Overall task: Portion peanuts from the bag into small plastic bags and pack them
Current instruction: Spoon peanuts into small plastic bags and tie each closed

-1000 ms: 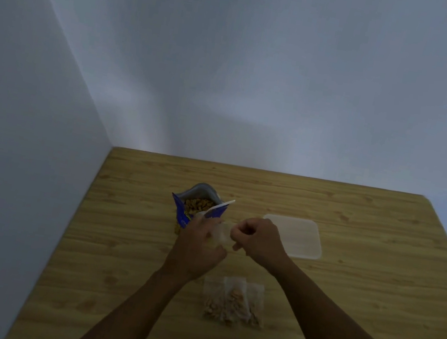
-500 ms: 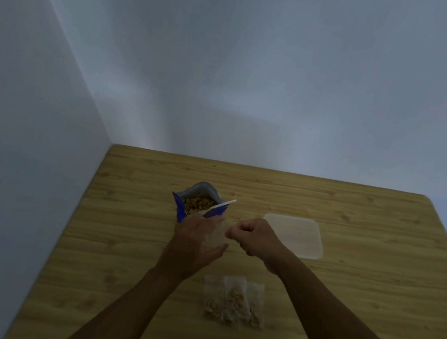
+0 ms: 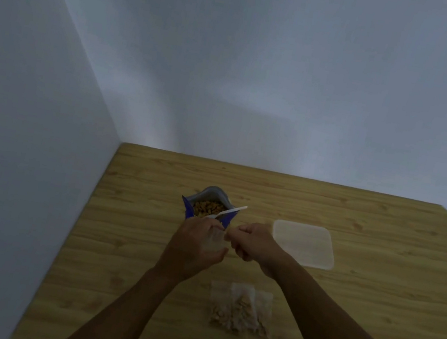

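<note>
Head view: the left hand (image 3: 197,246) cups a small clear bag (image 3: 216,242), fingers clamped on it, while the right hand (image 3: 255,245) pinches together at the bag's top edge — whether sealing or opening it I cannot tell. The open peanut bag (image 3: 208,206) stands just beyond the left knuckles, a white spoon (image 3: 228,214) angled out toward the right hand, which looks better placed to take it. Filled small bags (image 3: 241,310) lie nearer the body; the held bag's contents are too dim to make out.
</note>
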The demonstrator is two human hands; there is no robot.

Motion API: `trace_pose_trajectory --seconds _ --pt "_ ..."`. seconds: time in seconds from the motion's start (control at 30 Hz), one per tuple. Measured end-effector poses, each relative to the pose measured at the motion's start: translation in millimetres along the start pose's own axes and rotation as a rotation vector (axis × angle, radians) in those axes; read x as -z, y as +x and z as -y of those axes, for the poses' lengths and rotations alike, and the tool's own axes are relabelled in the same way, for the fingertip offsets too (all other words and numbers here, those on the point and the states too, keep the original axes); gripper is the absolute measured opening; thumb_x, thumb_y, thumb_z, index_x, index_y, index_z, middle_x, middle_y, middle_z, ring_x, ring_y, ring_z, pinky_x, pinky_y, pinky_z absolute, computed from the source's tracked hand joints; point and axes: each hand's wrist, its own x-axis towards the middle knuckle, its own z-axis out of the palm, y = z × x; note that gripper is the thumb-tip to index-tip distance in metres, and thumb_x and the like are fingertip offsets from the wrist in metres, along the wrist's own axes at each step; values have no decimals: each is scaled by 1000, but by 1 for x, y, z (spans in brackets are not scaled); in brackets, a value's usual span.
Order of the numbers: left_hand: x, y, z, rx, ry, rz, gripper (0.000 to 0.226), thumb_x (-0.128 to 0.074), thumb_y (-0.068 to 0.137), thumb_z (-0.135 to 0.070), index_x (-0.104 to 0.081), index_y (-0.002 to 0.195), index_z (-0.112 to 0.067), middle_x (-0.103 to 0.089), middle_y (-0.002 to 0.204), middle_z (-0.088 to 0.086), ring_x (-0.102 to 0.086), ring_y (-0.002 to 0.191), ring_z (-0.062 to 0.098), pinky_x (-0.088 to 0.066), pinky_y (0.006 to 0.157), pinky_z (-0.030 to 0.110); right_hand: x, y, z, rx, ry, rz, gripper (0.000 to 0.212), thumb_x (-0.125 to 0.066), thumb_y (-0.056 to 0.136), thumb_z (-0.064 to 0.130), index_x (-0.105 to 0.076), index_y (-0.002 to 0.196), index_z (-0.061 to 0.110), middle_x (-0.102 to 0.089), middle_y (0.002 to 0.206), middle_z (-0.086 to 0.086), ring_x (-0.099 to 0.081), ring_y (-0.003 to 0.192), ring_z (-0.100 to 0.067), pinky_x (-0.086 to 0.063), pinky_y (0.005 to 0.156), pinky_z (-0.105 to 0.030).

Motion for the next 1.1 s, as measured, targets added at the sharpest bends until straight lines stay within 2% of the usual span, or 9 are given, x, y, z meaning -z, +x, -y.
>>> trace_pose_trajectory --seconds 0.13,0.27,0.33,0.4,0.53,0.67,0.73,0.97,1.1 --pt "3 5 0 26 13 -57 21 -72 79 -38 -62 96 -30 -60 87 -21 -58 85 5 -36 85 27 -2 6 -2 25 58 6 28 -64 91 20 -60 66 10 -48 51 -3 -41 46 -15 -27 45 -25" --pt "8 5 18 162 -64 -83 34 -76 74 -43 -68 106 -32 -66 91 -21 -64 87 4 -51 84 35 0 24 -5 112 209 -384 33 -81 79 38 -60 67 16 -52 59 1 -44 52 -14 -36 48 -26" --pt "11 4 24 207 -65 -115 38 -80 73 -44 -68 107 -31 -68 95 -18 -65 90 7 -55 80 38 0 33 -4 128 230 -500 38 -86 70 50 -64 76 19 -59 66 1 -52 57 -15 -43 54 -31" --pt "15 3 25 234 -49 -159 39 -80 75 -43 -69 109 -29 -69 101 -16 -65 95 9 -55 82 37 -3 39 0 185 146 -514 33 -87 69 49 -72 83 23 -66 68 2 -59 60 -14 -51 56 -34" --pt "20 10 28 314 -131 -189 48 -84 73 -41 -69 115 -24 -73 107 -9 -67 97 8 -56 84 36 -17 44 10 375 -3 -507 9 -83 79 29 -79 85 23 -72 71 4 -68 67 -15 -58 64 -36" --pt "22 16 29 351 -211 -195 53 -88 70 -28 -69 117 -16 -72 104 -6 -63 91 -4 -49 78 9 -31 50 15 514 -198 -437 14 -78 84 25 -80 98 22 -73 81 6 -66 72 -5 -54 67 -24" --pt "22 17 31 366 -241 -181 52 -89 70 -22 -69 118 -15 -72 103 -7 -62 89 -8 -46 74 3 -33 52 19 593 -325 -454 14 -73 88 23 -80 100 20 -73 83 4 -61 71 -4 -47 67 -20" --pt "22 18 41 414 -320 -171 51 -88 69 -15 -70 117 -17 -73 102 -5 -65 91 -9 -51 74 9 -6 52 30 814 -599 -429 17 -60 97 18 -73 108 14 -66 95 -5 -60 75 -15 -51 65 -32" --pt "24 17 40 386 -289 -199 41 -85 74 -19 -71 113 -20 -72 98 -6 -66 90 1 -54 75 20 0 47 26 925 -761 -381 21 -57 98 24 -72 112 19 -68 99 -1 -61 73 -14 -49 56 -25"
